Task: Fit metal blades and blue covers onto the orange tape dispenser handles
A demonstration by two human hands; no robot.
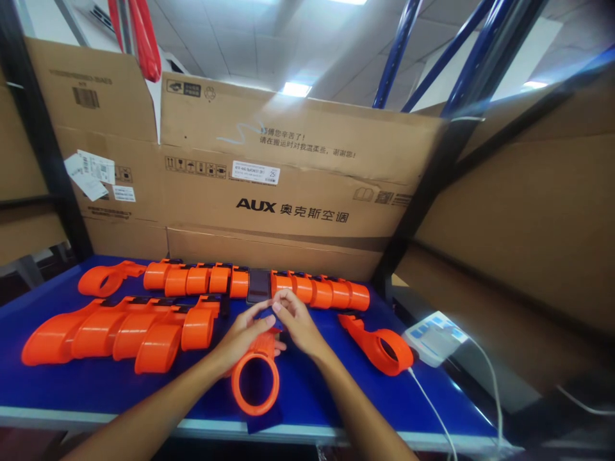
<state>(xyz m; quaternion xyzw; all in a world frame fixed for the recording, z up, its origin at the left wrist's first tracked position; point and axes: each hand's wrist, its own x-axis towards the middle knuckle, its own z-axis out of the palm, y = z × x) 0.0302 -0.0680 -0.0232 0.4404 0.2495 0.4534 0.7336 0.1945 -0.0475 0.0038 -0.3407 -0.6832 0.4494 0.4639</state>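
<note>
An orange ring-shaped piece point(255, 384) hangs below my hands near the front edge of the blue table, its round opening facing me. My left hand point(247, 336) is closed around the upper, handle-like part of this piece, thumb on top. Fingers and thumb of my right hand point(295, 320) are pinched together at the far end of the same piece, close to the left thumb. Whatever small thing sits between the right fingertips is hidden. Just beyond the hands lies a dark flat rectangular object point(259, 285).
Orange pieces stand in a back row point(196, 280) and a left front group point(96, 333). Another orange piece point(384, 351) lies at right, beside a white power strip point(435, 338) with cables. A cardboard wall point(202, 205) closes the back; a black post point(416, 192) stands right.
</note>
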